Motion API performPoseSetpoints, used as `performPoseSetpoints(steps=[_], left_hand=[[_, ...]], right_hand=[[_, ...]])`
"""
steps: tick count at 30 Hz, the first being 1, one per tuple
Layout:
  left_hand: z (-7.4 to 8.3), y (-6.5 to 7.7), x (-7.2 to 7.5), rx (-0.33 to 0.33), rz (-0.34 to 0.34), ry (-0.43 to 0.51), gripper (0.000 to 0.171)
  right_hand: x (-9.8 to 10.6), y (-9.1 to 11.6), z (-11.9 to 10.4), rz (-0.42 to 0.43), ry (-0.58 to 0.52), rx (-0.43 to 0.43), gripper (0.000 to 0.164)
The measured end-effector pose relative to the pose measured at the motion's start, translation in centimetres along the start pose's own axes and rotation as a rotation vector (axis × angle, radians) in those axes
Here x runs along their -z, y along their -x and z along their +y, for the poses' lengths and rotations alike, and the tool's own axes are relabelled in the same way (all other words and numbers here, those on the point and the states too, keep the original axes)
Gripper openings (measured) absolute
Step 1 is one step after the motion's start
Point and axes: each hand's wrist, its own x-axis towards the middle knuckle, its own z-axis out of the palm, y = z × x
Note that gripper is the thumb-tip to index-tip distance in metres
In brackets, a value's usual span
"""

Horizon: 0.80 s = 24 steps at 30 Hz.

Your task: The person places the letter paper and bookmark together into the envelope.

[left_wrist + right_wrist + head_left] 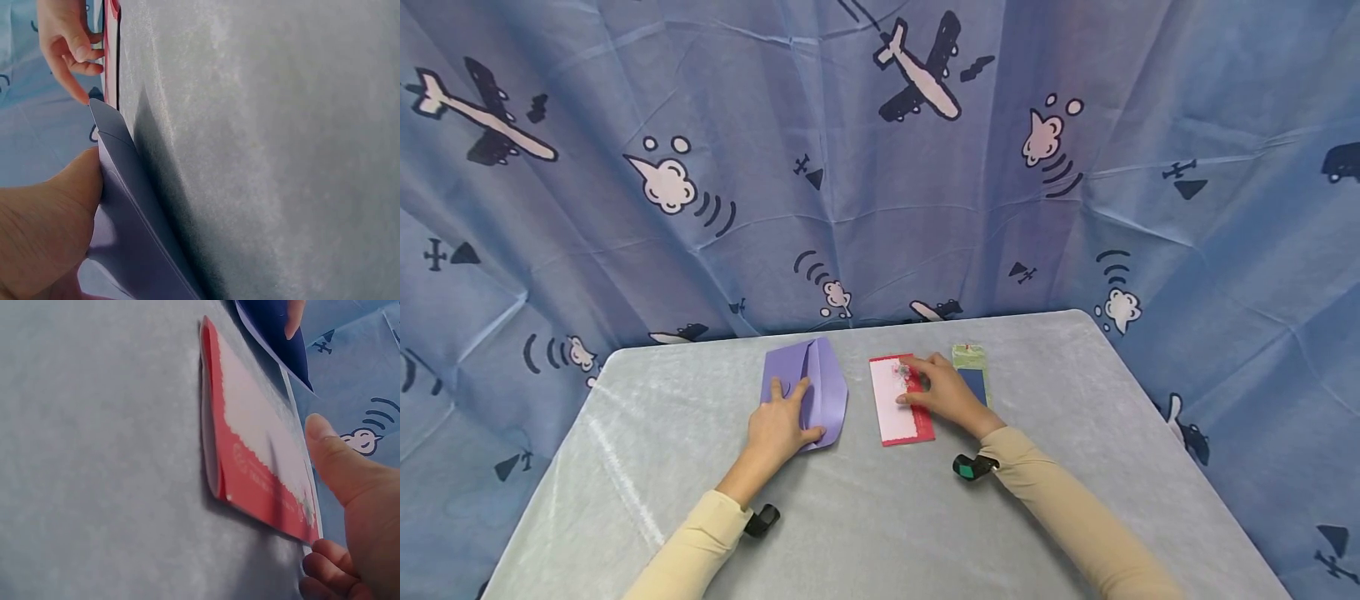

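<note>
In the head view, left of centre, the left hand [777, 427] lies with fingers spread on a purple envelope [832, 390]. At centre, the right hand [950, 395], thumb and fingers apart, is over a red-and-white card [891, 415].

In the left wrist view, the envelope slants across the lower left, against the left hand.

In the right wrist view, the card lies mid-frame, the thumb clear of it; fingertip contact I cannot tell.

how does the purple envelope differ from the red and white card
Colour: the purple envelope is mostly one shade; the red and white card mixes two.
Size: the envelope looks larger than the card.
Shape: the envelope has a tapered flap; the card looks rectangular.
Both look like folded paper.
</note>
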Motion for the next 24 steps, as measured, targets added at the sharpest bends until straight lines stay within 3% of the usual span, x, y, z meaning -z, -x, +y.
performPoseSetpoints(steps=[12,24], left_hand=[[-0.07,-0.07,-0.12,-0.001,0.001,-0.015,0.091],[0.04,-0.02,-0.04,0.007,-0.003,-0.016,0.091]], right_hand=[[-0.44,-0.39,0.22,-0.044,0.055,-0.032,0.075],[-0.72,-0.15,-0.23,-0.034,0.130,-0.046,0.077]])
